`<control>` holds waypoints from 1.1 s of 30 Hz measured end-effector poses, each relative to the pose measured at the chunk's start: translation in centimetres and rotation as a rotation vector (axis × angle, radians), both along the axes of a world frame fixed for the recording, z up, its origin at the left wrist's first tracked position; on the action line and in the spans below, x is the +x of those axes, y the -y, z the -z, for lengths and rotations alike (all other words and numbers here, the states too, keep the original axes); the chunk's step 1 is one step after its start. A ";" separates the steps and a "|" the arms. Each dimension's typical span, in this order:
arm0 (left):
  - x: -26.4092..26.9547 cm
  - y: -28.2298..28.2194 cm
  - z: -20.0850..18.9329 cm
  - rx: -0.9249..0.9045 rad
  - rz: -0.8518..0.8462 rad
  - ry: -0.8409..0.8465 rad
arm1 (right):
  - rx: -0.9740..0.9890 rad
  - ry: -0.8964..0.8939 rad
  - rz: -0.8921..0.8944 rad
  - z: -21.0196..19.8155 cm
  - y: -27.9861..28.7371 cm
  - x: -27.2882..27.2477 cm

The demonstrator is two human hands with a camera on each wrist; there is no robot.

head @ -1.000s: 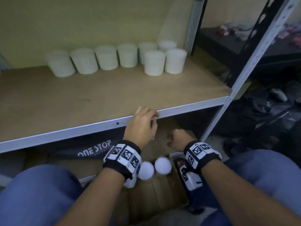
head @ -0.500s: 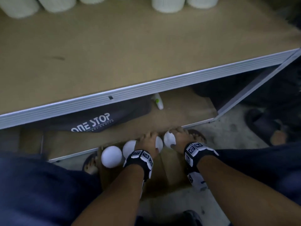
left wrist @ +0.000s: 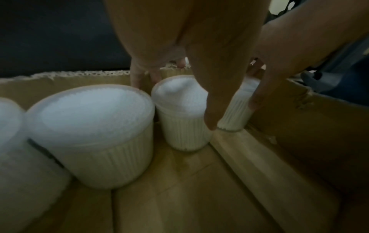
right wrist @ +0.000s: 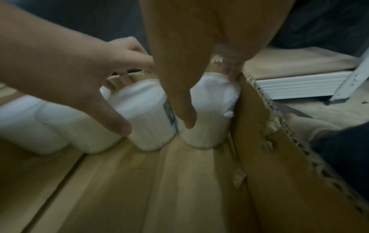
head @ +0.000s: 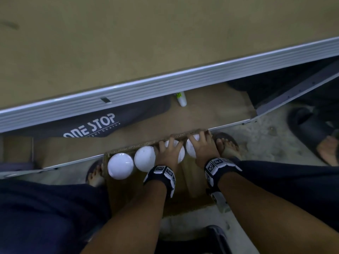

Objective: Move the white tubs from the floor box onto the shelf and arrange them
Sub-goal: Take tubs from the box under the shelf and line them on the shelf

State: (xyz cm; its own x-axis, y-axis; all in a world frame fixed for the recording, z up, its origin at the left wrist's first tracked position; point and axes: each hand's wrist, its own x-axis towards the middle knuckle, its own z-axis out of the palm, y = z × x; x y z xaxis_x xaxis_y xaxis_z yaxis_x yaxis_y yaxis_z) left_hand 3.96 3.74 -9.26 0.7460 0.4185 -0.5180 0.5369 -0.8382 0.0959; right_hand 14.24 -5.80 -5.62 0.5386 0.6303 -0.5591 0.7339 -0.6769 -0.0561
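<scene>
Several white ribbed tubs stand in a row along the far wall of the cardboard floor box (head: 124, 152). My left hand (head: 168, 153) wraps the third tub (left wrist: 179, 113), thumb (left wrist: 207, 102) on its near side and fingers behind it. My right hand (head: 203, 149) holds the rightmost tub (right wrist: 209, 110) against the box's right wall, thumb (right wrist: 185, 110) in front and fingertips (right wrist: 232, 75) at the back. Two free tubs (head: 120, 165) (head: 145, 158) stand to the left. The brown shelf (head: 165, 33) above shows only bare board; tubs on it are out of view.
The shelf's white metal front rail (head: 165, 83) overhangs the box. On the lower board lie a dark "ONE STOP" bag (head: 91, 125) and a small white bottle (head: 181, 99). My sandalled feet (head: 225, 145) (head: 95, 173) flank the box; another sandal (head: 311, 129) sits to the right.
The head view has tipped down from the shelf to the box. My left hand left the shelf rail and dropped into the box; both hands now wrap tubs.
</scene>
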 end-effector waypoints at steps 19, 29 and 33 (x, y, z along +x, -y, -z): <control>0.1 -0.5 -9.9 -0.230 -0.149 -0.059 | -0.024 -0.044 0.247 -7.9 1.4 -0.6; 0.4 -0.4 -21.0 -0.130 -0.037 0.094 | 0.039 -0.003 0.229 -19.3 2.0 0.0; -0.4 -0.4 -25.9 -0.111 0.008 0.122 | 0.137 0.001 0.214 -23.8 2.3 -1.1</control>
State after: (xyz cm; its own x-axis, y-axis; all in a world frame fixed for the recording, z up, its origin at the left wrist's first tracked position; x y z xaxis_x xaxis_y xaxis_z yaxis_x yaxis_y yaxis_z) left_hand 3.56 4.15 16.65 0.8092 0.3576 -0.4662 0.5088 -0.8232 0.2517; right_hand 13.18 -8.12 18.20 0.6686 0.5714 -0.4759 0.5745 -0.8032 -0.1572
